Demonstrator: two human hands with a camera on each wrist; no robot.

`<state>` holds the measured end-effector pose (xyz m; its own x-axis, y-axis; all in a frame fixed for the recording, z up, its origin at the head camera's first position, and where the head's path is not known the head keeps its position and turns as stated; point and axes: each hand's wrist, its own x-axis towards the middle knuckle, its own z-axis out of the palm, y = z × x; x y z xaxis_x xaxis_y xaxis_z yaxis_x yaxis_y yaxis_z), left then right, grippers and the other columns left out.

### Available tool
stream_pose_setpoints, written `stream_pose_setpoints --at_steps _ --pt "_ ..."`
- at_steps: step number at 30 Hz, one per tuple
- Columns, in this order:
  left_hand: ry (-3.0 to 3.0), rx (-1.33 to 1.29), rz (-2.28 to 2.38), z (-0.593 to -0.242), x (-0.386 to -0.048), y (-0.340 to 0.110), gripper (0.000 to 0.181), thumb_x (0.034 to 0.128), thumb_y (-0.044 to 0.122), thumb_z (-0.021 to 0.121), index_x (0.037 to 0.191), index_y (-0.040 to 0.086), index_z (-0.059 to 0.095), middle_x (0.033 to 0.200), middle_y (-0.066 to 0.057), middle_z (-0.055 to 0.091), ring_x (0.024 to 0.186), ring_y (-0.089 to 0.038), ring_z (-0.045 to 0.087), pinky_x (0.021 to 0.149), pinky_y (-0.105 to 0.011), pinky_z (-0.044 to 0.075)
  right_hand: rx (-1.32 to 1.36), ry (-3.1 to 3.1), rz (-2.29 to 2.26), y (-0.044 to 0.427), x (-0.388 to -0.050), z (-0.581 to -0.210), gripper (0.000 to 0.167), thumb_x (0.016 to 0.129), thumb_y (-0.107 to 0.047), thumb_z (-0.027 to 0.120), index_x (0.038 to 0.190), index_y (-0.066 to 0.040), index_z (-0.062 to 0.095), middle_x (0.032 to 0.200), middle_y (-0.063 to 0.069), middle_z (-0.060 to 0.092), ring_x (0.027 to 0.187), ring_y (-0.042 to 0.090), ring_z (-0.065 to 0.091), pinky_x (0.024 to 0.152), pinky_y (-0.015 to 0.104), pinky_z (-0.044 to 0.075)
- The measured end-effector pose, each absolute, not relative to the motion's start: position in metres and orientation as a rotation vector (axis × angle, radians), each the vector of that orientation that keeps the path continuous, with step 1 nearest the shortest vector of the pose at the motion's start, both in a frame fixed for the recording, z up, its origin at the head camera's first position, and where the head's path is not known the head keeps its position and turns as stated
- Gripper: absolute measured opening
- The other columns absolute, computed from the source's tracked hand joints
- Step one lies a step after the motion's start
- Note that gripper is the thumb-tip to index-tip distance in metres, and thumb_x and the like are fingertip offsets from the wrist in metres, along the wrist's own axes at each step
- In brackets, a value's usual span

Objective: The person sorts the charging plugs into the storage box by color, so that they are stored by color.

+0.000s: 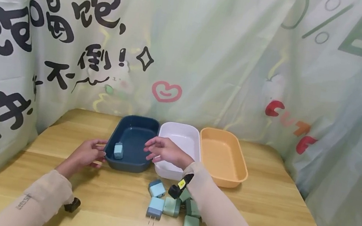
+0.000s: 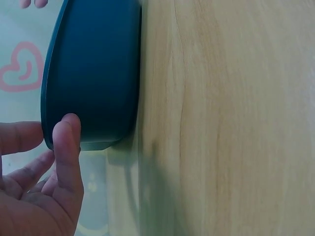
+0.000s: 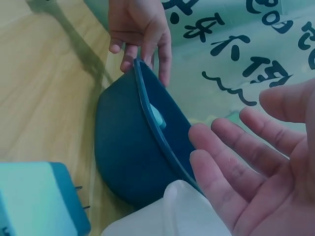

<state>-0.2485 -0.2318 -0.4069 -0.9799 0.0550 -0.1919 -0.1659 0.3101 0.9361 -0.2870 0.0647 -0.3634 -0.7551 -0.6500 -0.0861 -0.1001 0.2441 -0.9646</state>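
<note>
Three smooth, round-cornered trays (image 1: 223,155) line the wood-grain table's (image 1: 278,210) far edge.
On my feed the left hand (image 1: 88,152) pinches the navy tray's (image 1: 137,143) rim; a boxy blue charger (image 1: 118,150) sits in its near-left corner. The right hand (image 1: 167,152), released, hovers by the white tray (image 1: 181,132). Two-tone pronged chargers (image 1: 155,208) cluster toward the table's near edge, creased printed cloth (image 1: 209,55) behind.

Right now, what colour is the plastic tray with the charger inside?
The plastic tray is dark navy blue; the head view shows it best.
</note>
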Motion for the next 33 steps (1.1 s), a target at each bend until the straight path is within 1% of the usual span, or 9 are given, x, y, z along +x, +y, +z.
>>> stream_pose_setpoints --at_steps 5,7,12,14,18,22,30,33 --pt "2.396 -0.116 1.712 -0.406 -0.248 -0.232 0.054 0.0933 -0.005 0.049 0.145 -0.003 0.033 0.130 -0.030 0.049 0.084 -0.026 0.062 0.064 -0.038 0.056 -0.712 2.087 -1.482 0.073 -0.278 -0.362 0.024 0.100 -0.011 0.051 0.120 0.002 0.056 0.121 0.023 0.061 0.096 0.027 0.068 0.082 0.038 0.055" --pt "2.407 -0.115 1.699 -0.406 -0.248 -0.232 0.054 0.0933 -0.005 0.048 0.145 -0.004 0.032 0.130 -0.030 0.049 0.084 -0.025 0.062 0.064 -0.038 0.056 -0.721 2.104 -1.466 0.076 -0.275 -0.362 0.023 0.100 -0.011 0.051 0.120 0.001 0.056 0.122 0.024 0.061 0.096 0.027 0.068 0.081 0.038 0.055" --pt "2.430 -0.128 1.672 -0.406 -0.248 -0.232 0.054 0.0931 -0.005 0.048 0.145 -0.003 0.033 0.131 -0.031 0.048 0.083 -0.023 0.063 0.064 -0.037 0.056 -0.748 2.117 -1.435 0.085 -0.268 -0.364 0.024 0.099 -0.009 0.052 0.120 0.001 0.057 0.119 0.023 0.062 0.095 0.028 0.068 0.080 0.038 0.055" --pt "2.430 -0.126 1.671 -0.405 -0.248 -0.232 0.054 0.0930 -0.005 0.048 0.145 -0.004 0.033 0.131 -0.031 0.048 0.083 -0.023 0.063 0.064 -0.038 0.056 -0.765 2.105 -1.432 0.088 -0.266 -0.365 0.025 0.099 -0.008 0.053 0.121 0.003 0.056 0.118 0.023 0.062 0.096 0.031 0.067 0.080 0.038 0.055" --pt "2.425 -0.129 1.672 -0.405 -0.247 -0.233 0.054 0.0931 -0.005 0.048 0.145 -0.004 0.032 0.131 -0.031 0.047 0.085 -0.025 0.063 0.064 -0.037 0.056 -0.796 2.087 -1.423 0.092 -0.260 -0.365 0.026 0.098 -0.007 0.054 0.121 0.005 0.056 0.115 0.019 0.064 0.100 0.037 0.065 0.080 0.038 0.055" --pt "2.422 -0.128 1.670 -0.404 -0.247 -0.233 0.055 0.0934 -0.005 0.047 0.146 -0.004 0.032 0.132 -0.031 0.047 0.088 -0.027 0.062 0.065 -0.037 0.056 -0.830 2.101 -1.409 0.097 -0.255 -0.366 0.025 0.096 -0.006 0.055 0.119 0.006 0.056 0.111 0.015 0.065 0.099 0.038 0.065 0.079 0.037 0.055" --pt "2.428 -0.129 1.662 -0.404 -0.245 -0.231 0.054 0.0936 -0.004 0.048 0.145 -0.004 0.033 0.133 -0.032 0.047 0.086 -0.026 0.063 0.064 -0.038 0.056 -0.855 2.072 -1.424 0.106 -0.244 -0.375 0.025 0.097 -0.005 0.055 0.117 0.010 0.055 0.115 0.029 0.059 0.101 0.047 0.061 0.076 0.036 0.055" --pt "2.435 -0.118 1.662 -0.404 -0.246 -0.231 0.054 0.0933 -0.004 0.048 0.145 -0.004 0.033 0.131 -0.031 0.048 0.086 -0.026 0.063 0.063 -0.037 0.056 -0.865 2.093 -1.409 0.109 -0.242 -0.378 0.025 0.097 -0.004 0.054 0.117 0.011 0.055 0.115 0.030 0.059 0.098 0.044 0.063 0.075 0.036 0.055"
